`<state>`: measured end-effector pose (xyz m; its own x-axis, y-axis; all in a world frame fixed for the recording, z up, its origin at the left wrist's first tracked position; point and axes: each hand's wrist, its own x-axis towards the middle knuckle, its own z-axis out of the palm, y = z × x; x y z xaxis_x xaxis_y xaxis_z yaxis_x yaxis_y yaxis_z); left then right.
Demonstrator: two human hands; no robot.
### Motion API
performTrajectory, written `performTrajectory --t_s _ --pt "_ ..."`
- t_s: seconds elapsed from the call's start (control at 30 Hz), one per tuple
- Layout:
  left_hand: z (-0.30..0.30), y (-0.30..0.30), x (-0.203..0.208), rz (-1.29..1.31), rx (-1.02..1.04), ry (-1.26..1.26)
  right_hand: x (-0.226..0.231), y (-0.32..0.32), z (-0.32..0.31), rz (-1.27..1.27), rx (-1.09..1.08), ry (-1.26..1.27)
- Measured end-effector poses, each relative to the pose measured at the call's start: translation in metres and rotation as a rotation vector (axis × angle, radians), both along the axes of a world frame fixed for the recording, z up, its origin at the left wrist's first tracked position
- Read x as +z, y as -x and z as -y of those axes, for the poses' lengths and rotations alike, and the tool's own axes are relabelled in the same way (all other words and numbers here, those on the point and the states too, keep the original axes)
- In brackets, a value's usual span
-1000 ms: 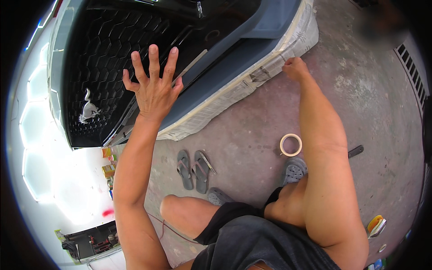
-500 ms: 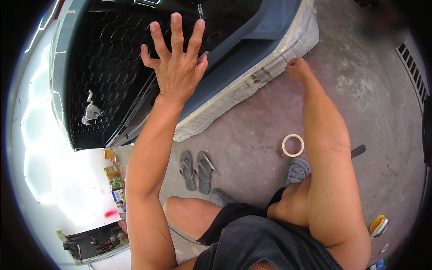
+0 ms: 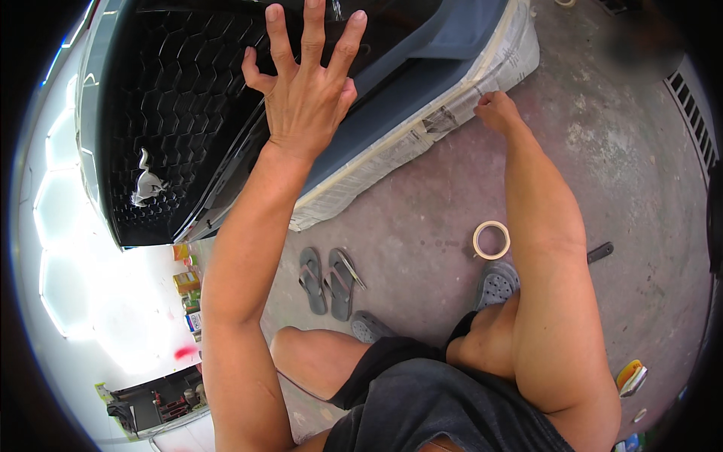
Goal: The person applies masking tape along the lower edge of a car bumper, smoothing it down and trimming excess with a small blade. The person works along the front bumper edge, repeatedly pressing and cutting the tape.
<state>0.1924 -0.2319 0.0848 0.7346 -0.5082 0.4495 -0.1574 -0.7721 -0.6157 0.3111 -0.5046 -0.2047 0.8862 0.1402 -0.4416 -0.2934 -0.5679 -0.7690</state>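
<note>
Spread fingers mark my left hand (image 3: 307, 98), palm away from me, over the black front of a car with a honeycomb grille (image 3: 184, 90). Whether the palm touches the surface is hard to see. My right hand (image 3: 497, 111) is closed in a pinch at the outer edge of the masking newspaper (image 3: 407, 151), which runs along the lower bumper lip (image 3: 369, 143). Pale tape borders the newspaper where it meets the dull blue-grey bumper. The fingertips of the right hand are partly hidden. A silver horse emblem (image 3: 148, 181) sits on the grille.
A roll of masking tape (image 3: 491, 239) lies on the concrete floor by my right shoe (image 3: 497, 285). Grey flip-flops (image 3: 340, 286) stand left of it, with a thin tool on one. A dark flat tool (image 3: 600, 251) lies beyond my right arm. Cans (image 3: 186, 282) line the left wall.
My left hand has shifted slightly up and to the right, fingers still spread. A small grey edge beside its thumb no longer shows. My right hand stays at the newspaper, almost unmoved.
</note>
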Motion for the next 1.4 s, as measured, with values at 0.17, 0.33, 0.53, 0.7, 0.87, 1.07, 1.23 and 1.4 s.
performTrajectory --t_s 0.17,0.33,0.53,0.7,0.87,1.07,1.23,1.4 --pt "-0.002 0.000 0.002 -0.036 -0.010 -0.008 0.002 -0.001 0.004 0.032 0.018 0.026" --pt "-0.010 0.009 0.002 -0.043 0.012 -0.028 0.005 -0.002 0.007 0.035 -0.016 0.009" --pt "-0.032 0.028 0.002 -0.054 0.058 -0.084 0.010 -0.001 0.006 0.012 -0.001 -0.008" --pt "-0.056 0.050 0.006 -0.058 0.085 -0.123 0.013 -0.001 0.010 0.009 -0.010 0.009" --pt "-0.065 0.067 0.011 -0.032 0.105 -0.140 0.010 -0.004 0.013 0.024 -0.005 0.009" --pt "-0.052 0.055 0.006 0.000 0.092 -0.048 0.003 -0.004 0.009 0.125 -0.010 0.014" --pt "-0.042 0.036 0.002 -0.022 0.021 -0.069 0.002 -0.003 0.010 0.148 0.015 -0.007" --pt "-0.039 0.035 0.001 -0.058 0.013 -0.022 0.000 -0.004 0.010 0.127 0.006 0.017"
